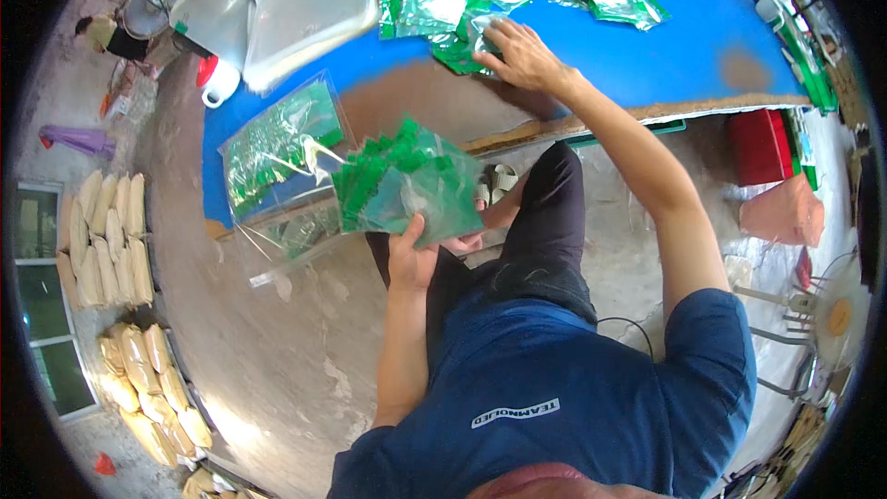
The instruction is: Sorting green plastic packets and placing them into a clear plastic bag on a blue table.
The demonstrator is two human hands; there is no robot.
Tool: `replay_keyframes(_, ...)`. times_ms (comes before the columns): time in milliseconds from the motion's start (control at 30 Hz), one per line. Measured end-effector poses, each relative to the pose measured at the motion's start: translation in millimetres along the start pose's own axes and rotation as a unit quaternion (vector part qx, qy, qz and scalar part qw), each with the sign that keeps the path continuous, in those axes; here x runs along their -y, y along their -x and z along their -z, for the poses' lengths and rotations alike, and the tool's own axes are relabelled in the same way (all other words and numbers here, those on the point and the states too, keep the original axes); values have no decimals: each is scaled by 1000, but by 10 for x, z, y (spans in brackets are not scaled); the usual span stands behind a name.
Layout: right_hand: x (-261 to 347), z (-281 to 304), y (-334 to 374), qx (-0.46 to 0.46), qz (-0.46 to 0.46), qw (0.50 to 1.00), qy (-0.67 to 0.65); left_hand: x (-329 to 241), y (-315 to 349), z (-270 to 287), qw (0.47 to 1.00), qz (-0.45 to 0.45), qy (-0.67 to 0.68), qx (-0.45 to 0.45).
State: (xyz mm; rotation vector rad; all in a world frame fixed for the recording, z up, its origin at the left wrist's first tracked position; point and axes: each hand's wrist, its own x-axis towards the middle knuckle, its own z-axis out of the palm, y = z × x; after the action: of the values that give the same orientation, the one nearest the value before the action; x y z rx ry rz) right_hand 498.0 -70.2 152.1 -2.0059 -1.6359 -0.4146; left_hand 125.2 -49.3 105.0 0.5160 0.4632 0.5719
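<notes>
My left hand (413, 257) is closed on the lower edge of a fanned stack of green and clear packets (388, 171), thumb on top, above my lap. My right hand (528, 57) reaches to the blue table (702, 46), its fingers stretched and apart over a shiny green packet (453, 54) at the near edge of a heap. Silver and green packets (434, 0) make up that heap. Left of the stack, a large clear bag (282, 143) with green packets inside lies at the table's edge.
A metal tray (314, 18) and a white jug with a red lid (219, 81) stand at the table's left. Filled brown sacks (111, 231) are stacked on the floor at left. Under the table's right end is a red box (759, 148); a fan (839, 316) stands right.
</notes>
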Motion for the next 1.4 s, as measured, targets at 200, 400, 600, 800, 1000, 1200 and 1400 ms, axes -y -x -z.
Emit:
replay_keyframes(200, 876, 337, 502, 112, 63, 992, 11, 11, 248, 335, 998, -1, 39, 45)
replay_keyframes(400, 1233, 270, 715, 177, 154, 952, -196, -73, 106, 133, 998, -5, 53, 24)
replay_keyframes(600, 634, 124, 305, 54, 104, 990, -81, -76, 118, 248, 999, -15, 34, 6)
replay_keyframes(800, 1254, 308, 715, 58, -16, 963, -262, -189, 228, 447, 989, -64, 5, 131)
replay_keyframes(1000, 1662, 492, 434, 204, -301, 750, -553, -193, 61, 299, 996, -28, 43, 79)
replay_keyframes(1200, 1033, -77, -555, 35, -165, 955, -244, -188, 108, 226, 1000, 2, 20, 12)
replay_keyframes(1400, 423, -526, -840, 152, -20, 982, 111, -136, 121, 285, 999, -24, 39, 12)
